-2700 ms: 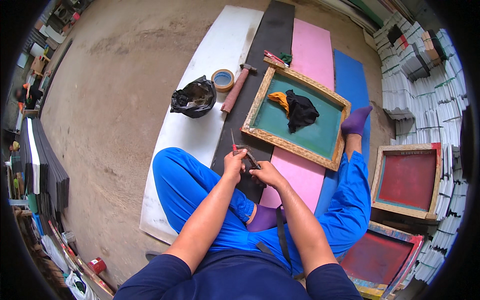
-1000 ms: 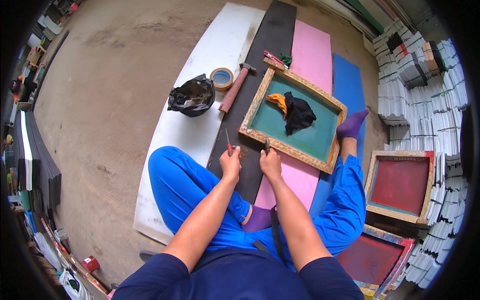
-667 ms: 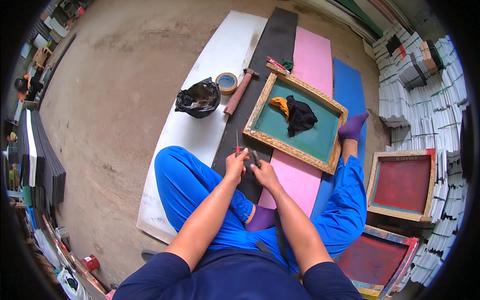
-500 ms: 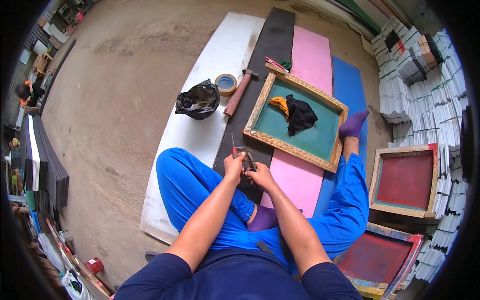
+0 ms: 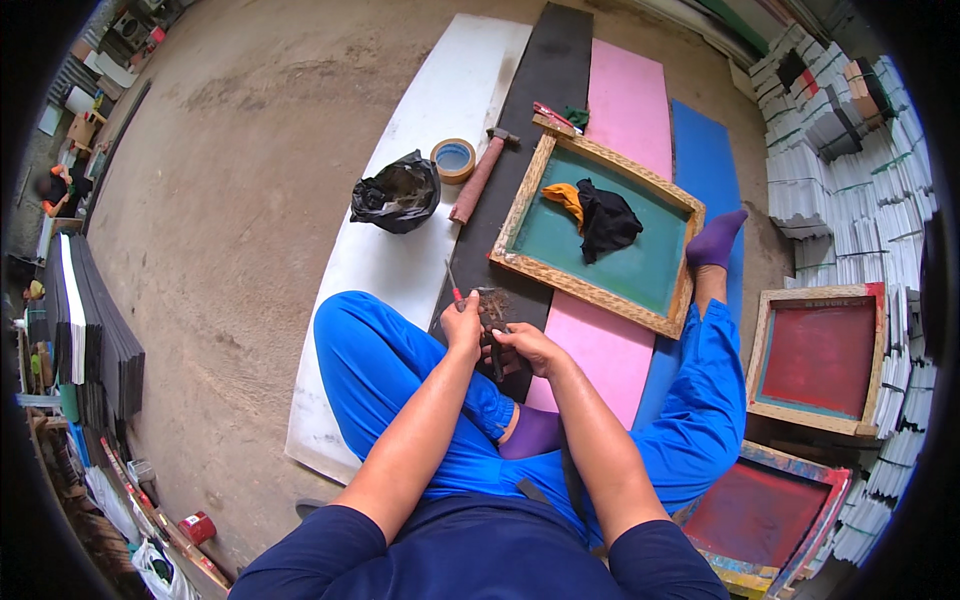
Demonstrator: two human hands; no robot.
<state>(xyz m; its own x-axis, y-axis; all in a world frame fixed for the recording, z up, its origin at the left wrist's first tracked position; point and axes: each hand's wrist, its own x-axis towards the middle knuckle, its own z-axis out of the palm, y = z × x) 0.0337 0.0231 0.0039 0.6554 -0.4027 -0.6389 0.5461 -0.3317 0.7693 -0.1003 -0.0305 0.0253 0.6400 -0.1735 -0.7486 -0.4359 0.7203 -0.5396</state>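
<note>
The left hand (image 5: 461,329) wraps its fingers round the red screwdriver (image 5: 458,296), and the right hand (image 5: 532,346) is curled on a dark tool (image 5: 498,362) between them, though which fingertips press it I cannot tell. The step in hand looks like working that tool beside the brown scraps (image 5: 493,303), and the next move would call for a firm right grip, screwdriver point kept clear; half a second ago the tool slanted away from the body, now it points back. Farther off lie the frame (image 5: 512,205) and hammer (image 5: 478,180).
</note>
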